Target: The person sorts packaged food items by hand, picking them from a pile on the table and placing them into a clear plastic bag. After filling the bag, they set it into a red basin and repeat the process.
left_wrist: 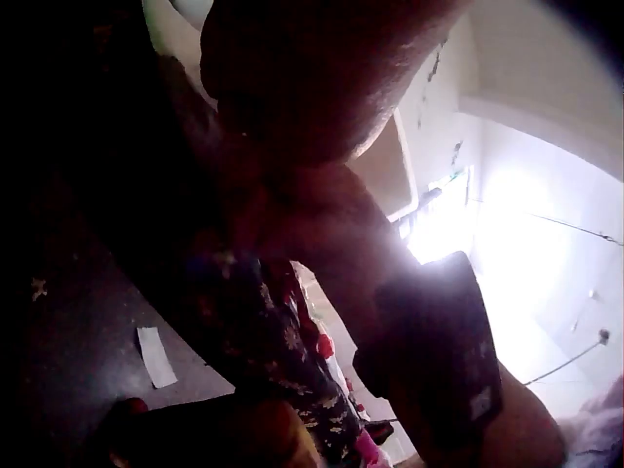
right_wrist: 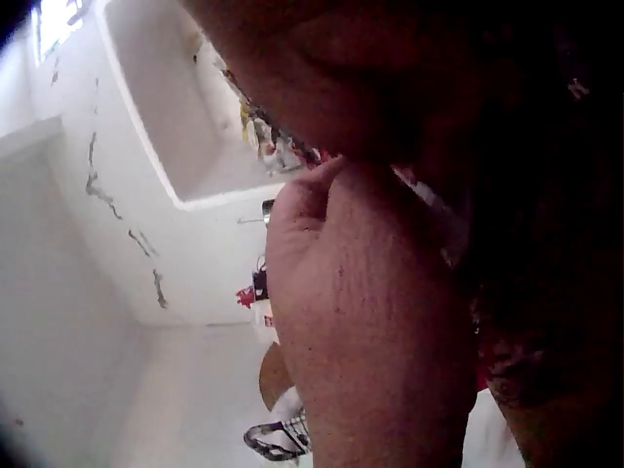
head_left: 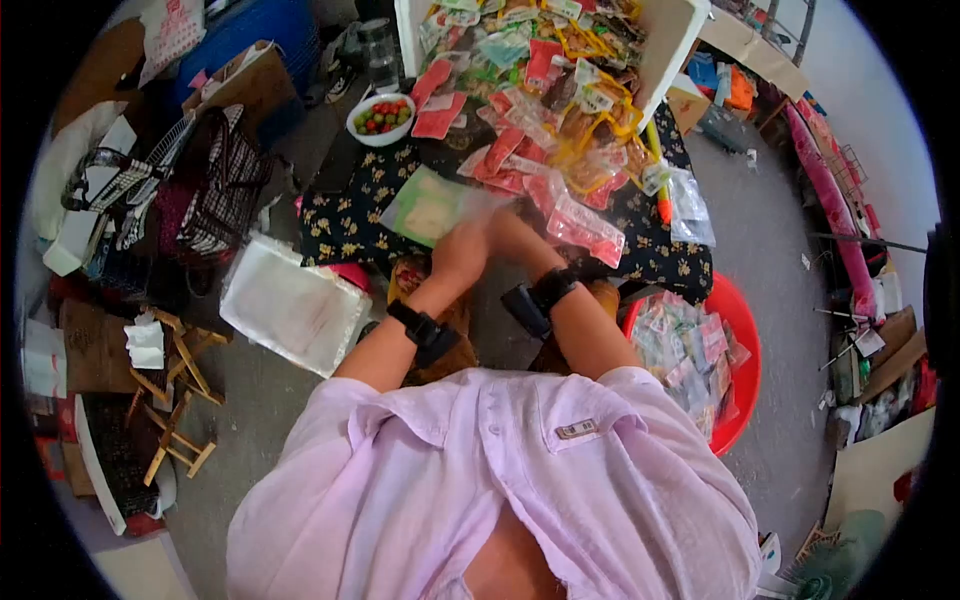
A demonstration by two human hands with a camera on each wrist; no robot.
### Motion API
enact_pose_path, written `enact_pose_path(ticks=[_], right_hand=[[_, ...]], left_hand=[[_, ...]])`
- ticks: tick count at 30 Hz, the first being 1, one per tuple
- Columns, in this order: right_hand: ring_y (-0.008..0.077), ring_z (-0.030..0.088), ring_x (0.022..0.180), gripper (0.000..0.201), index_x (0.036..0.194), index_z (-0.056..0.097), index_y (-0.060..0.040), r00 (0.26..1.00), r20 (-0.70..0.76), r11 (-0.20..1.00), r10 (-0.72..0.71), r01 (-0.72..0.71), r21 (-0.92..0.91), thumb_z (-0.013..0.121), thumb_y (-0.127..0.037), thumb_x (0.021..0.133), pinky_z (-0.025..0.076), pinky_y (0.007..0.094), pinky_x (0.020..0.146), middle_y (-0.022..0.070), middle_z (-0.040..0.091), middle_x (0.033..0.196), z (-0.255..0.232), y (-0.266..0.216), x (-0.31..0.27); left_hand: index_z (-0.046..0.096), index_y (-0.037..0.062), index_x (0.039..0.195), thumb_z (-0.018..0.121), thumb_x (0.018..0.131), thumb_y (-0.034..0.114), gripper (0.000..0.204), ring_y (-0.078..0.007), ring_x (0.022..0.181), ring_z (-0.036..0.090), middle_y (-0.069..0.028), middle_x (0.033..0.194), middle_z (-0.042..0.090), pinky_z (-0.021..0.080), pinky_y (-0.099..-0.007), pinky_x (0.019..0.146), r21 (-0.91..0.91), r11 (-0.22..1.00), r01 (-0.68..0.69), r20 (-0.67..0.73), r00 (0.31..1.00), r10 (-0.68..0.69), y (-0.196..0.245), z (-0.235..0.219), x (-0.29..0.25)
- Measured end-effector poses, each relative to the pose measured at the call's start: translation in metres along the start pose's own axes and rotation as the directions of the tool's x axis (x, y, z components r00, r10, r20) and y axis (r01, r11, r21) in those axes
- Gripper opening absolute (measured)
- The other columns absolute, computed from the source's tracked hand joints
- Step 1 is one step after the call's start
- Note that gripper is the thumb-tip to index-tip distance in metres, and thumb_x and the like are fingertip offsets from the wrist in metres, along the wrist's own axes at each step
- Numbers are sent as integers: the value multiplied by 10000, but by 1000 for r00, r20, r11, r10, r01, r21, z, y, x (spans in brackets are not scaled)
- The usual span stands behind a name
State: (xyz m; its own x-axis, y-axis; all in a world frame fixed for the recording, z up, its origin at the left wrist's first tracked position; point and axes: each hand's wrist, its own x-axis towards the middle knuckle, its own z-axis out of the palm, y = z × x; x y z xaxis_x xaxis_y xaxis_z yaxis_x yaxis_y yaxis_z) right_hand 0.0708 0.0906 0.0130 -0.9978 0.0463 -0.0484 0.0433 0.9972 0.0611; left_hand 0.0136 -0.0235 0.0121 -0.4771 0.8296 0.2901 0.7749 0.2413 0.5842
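A clear and green plastic pouch [head_left: 428,208] with something pale inside lies over the near edge of the cloth-covered table. My left hand [head_left: 462,258] grips its right end, knuckles up and fingers curled under. Close against it, my right hand [head_left: 512,235] pinches the same end, blurred by motion along with that corner of the pouch. The fingertips are hidden from the head view. In the right wrist view the left hand [right_wrist: 361,253] shows its bent thumb beside the dark right hand [right_wrist: 341,78]. The left wrist view is mostly in shadow.
Red and clear food packets [head_left: 585,230] heap up on the flowered cloth [head_left: 345,225], spilling from a white foam box [head_left: 672,50]. A white bowl [head_left: 381,138] of small red and green fruit stands left. A red basin [head_left: 745,350] of packets sits right; clear bags [head_left: 292,303] lie left.
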Motion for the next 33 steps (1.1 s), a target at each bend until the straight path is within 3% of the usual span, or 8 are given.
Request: enact_pose_path(ticks=[3,9,12,14,16,18,24,33], right_hand=[[320,518,736,123,674,568,-32,960,-279,984,-4,53,169,547,-140,619,406,373,641,154,559,758,54,18,28],[337,511,706,144,695,566,-24,952,-301,958,46,43,283,576,-115,584,405,377,612,166,553,750,78,19,31],[344,504,697,141,709,558,-19,875,-483,945,-21,176,277,566,-103,595,405,378,607,164,550,743,85,30,22],[336,507,694,130,706,556,-23,930,-276,677,241,43,735,555,-108,608,405,375,607,159,549,714,69,29,10],[317,508,715,137,728,554,-32,890,-169,546,424,-102,832,547,-115,619,405,370,619,143,551,730,42,23,-5],[286,509,761,166,774,552,-47,760,-287,671,584,-252,697,540,-123,627,403,362,643,117,557,789,17,14,-21],[265,414,969,303,931,507,-76,635,-642,865,429,-494,89,532,-121,632,332,425,786,60,472,1000,11,15,-70],[275,458,890,251,874,524,-101,802,-484,936,352,-318,153,506,-95,624,371,390,716,98,494,897,23,88,-93]], left_hand=[[467,32,840,402,776,142,142,-374,777,454,-176,829,493,377,-436,647,-74,995,-60,-96,994,53,-9,2,1],[475,35,823,446,770,179,156,-355,765,466,-160,800,499,381,-424,641,5,998,-62,-43,997,62,-21,2,7],[496,37,848,486,753,220,206,-343,782,472,-155,802,508,384,-413,667,15,990,-138,-122,983,139,-23,-7,9],[507,38,875,500,744,255,254,-346,798,468,-158,845,512,381,-410,690,88,955,-283,-218,930,296,-28,-10,21],[514,64,960,510,735,303,328,-338,901,446,-155,971,498,337,-422,783,192,922,-335,-240,895,375,-43,-6,31],[527,109,975,527,708,318,340,-318,967,418,-136,1009,489,300,-433,816,352,896,-270,-162,926,342,-50,-1,31],[519,183,1045,528,707,321,366,-289,1038,378,-117,1058,476,237,-432,870,417,873,-253,-64,950,306,-59,3,27],[515,164,1058,528,715,296,368,-290,1032,374,-124,1060,469,223,-426,870,427,866,-261,-61,947,316,-59,4,26]])
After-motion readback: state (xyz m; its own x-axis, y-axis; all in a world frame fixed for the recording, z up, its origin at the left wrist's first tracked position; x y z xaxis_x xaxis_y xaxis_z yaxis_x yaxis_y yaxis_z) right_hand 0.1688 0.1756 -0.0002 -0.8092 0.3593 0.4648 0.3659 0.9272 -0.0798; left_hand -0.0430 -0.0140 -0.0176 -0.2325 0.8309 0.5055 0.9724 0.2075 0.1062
